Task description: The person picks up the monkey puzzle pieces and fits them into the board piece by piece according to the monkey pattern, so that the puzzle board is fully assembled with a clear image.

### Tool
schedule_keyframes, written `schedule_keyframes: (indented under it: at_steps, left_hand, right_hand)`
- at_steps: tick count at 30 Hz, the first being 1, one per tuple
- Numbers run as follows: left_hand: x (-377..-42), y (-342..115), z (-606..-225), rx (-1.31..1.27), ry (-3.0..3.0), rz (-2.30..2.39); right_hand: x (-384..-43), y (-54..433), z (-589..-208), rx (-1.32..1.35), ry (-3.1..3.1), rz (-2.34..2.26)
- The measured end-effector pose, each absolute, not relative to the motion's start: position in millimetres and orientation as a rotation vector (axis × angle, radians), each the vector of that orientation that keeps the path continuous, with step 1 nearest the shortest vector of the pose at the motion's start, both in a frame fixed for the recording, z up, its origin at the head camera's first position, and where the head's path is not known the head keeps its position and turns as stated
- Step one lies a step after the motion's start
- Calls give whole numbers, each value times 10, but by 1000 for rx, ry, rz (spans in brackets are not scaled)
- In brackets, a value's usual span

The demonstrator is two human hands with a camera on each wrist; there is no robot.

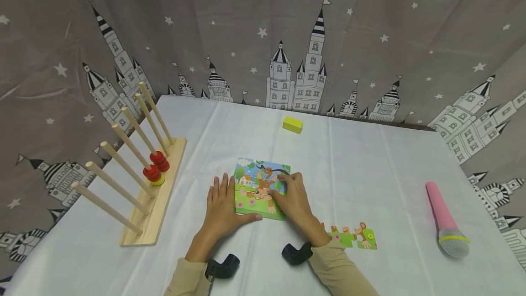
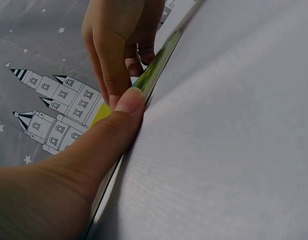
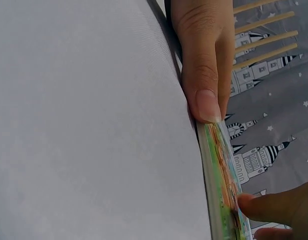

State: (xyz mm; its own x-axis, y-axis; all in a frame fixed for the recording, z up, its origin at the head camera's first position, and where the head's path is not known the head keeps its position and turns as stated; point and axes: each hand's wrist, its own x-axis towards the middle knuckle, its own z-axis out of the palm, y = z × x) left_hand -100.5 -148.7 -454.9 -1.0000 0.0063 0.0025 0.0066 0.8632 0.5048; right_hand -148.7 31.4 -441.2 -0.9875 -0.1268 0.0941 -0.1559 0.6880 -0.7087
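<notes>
A: Before we count anything, what are the surface and the room like?

B: A white cloth covers the counter, and beyond the puzzle board hangs a grey curtain printed with pale stars and black-and-white castles.

A: And the puzzle board itself?

B: There's one, with a monkey picture. It lies on the counter between the two hands.

A: How does each grip stand?

B: The left hand has its fingers stretched out at the board's left side and its thumb on the near edge, so that grip is spread wide. The right hand bends over the board's right part, thumb and forefinger slightly apart, touching the picture. Whether that grip pinches a piece, I can't tell.

A: Now the counts?

B: Left of the board, one wooden base with seven rods. Two of them carry stacked rings, mostly red, too tightly packed to number. Beyond the board, one yellow block. Well to its right, one pink microphone. Nearer, to the board's lower right, at least two loose pieces; the right forearm partly hides that row.
</notes>
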Motion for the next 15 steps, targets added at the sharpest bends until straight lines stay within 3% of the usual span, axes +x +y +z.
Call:
schedule_keyframes:
  at_steps: [15]
  left_hand:
    - [-991, -1482, -4521, -4, -3034, -825]
  right_hand:
    - [-1251, 495, -4341, 659, -2905, 776]
